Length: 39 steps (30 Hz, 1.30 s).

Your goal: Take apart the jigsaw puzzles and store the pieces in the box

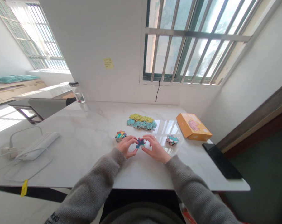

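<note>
Between my two hands, close above the white tabletop, is a dark blue jigsaw puzzle piece (pixel 140 143) with some red and green on it. My left hand (pixel 127 147) pinches its left edge between thumb and fingers. On the opposite edge, my right hand (pixel 155 148) grips the same piece. Just beyond my left hand stands a small stack of colourful puzzle pieces (pixel 120 135). Another stack of puzzle pieces (pixel 172 140), teal and pinkish, lies to the right of my right hand. Farther back are rows of yellow puzzle pieces (pixel 141 118) and light blue puzzle pieces (pixel 144 125).
An orange box (pixel 194 127) sits at the right, with a black phone-like slab (pixel 222 160) by the table's right edge. On the left lie a white power strip (pixel 41 146) and looping cables. A clear bottle (pixel 77 92) stands at the back left corner.
</note>
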{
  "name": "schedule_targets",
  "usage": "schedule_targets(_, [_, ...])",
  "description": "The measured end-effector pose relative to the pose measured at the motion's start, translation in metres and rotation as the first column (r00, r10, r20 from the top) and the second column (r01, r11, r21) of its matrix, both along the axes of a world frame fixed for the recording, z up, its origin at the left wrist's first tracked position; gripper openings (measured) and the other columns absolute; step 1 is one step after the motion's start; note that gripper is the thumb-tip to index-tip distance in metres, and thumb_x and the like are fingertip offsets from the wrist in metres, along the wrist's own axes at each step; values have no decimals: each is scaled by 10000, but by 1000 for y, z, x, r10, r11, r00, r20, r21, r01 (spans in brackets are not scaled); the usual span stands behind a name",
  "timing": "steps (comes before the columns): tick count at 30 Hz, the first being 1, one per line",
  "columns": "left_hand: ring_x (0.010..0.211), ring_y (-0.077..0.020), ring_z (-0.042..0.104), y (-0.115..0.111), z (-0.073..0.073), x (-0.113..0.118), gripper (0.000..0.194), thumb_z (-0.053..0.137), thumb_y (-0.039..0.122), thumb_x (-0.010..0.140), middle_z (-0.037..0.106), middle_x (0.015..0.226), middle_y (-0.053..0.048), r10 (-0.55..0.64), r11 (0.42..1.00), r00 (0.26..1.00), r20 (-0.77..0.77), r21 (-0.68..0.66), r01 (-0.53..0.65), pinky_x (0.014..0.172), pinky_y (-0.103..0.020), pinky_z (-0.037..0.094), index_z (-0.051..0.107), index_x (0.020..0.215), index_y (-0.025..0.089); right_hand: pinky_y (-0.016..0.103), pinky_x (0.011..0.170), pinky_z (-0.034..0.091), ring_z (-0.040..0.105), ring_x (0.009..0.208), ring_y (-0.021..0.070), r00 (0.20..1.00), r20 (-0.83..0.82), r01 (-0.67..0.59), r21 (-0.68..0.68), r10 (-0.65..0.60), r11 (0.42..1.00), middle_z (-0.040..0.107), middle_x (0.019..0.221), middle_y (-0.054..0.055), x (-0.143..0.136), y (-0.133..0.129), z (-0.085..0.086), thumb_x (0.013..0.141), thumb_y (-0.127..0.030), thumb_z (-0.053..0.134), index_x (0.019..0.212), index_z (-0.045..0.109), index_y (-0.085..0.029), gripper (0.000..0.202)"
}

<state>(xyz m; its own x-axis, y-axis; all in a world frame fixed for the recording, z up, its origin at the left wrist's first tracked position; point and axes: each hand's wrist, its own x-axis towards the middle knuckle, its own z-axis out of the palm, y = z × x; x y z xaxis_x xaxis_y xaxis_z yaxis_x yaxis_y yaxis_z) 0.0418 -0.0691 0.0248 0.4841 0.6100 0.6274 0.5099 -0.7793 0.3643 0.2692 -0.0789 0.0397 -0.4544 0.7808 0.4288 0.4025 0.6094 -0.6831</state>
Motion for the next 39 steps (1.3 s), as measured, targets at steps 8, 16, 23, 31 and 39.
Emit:
schedule_targets(8, [833, -148, 584, -5, 1, 0, 277, 628, 212, 762, 567, 1151, -82, -61, 994, 998, 25, -94, 63, 806, -326, 548, 581, 1034, 218, 436, 999, 449, 530, 1147, 236, 993, 110, -46, 156, 29, 987, 610, 1188, 76, 10, -7, 14, 907, -287, 608, 1182, 579, -271, 277])
schedule_targets(16, [752, -121, 581, -8, 2, -2, 219, 556, 181, 820, 548, 1164, -83, -12, 998, 1000, -22, -62, 10, 813, -334, 537, 563, 1036, 214, 466, 1051, 376, 512, 1199, 280, 886, 198, 375, 228, -420, 899, 613, 1250, 90, 105, -2, 19, 933, -328, 520, 1134, 632, -264, 240])
schedule_targets(23, [728, -118, 587, -5, 0, -4, 201, 544, 178, 832, 565, 1150, -80, 1, 999, 999, -52, -38, -3, 796, -326, 535, 564, 1029, 212, 455, 1043, 385, 515, 1200, 276, 847, 271, 411, 208, -456, 887, 620, 1242, 90, 155, -1, 9, 919, -345, 505, 1088, 647, -252, 240])
schedule_targets(31, [708, -107, 586, -5, -2, -3, 173, 521, 166, 849, 584, 1107, -63, 4, 999, 996, -86, -37, -7, 794, -312, 527, 570, 1008, 213, 453, 1040, 412, 537, 1185, 256, 896, 240, 328, 210, -374, 921, 605, 1247, 78, 159, 6, -6, 925, -342, 507, 1072, 648, -252, 223])
schedule_targets(39, [756, -151, 587, -4, 2, -1, 140, 500, 151, 844, 633, 914, -43, 5, 1000, 995, -98, 23, -3, 782, -315, 500, 587, 939, 205, 457, 946, 454, 557, 1054, 256, 940, 144, 232, 393, -308, 890, 618, 1056, 96, 96, -19, 4, 927, -182, 483, 1025, 618, -238, 176])
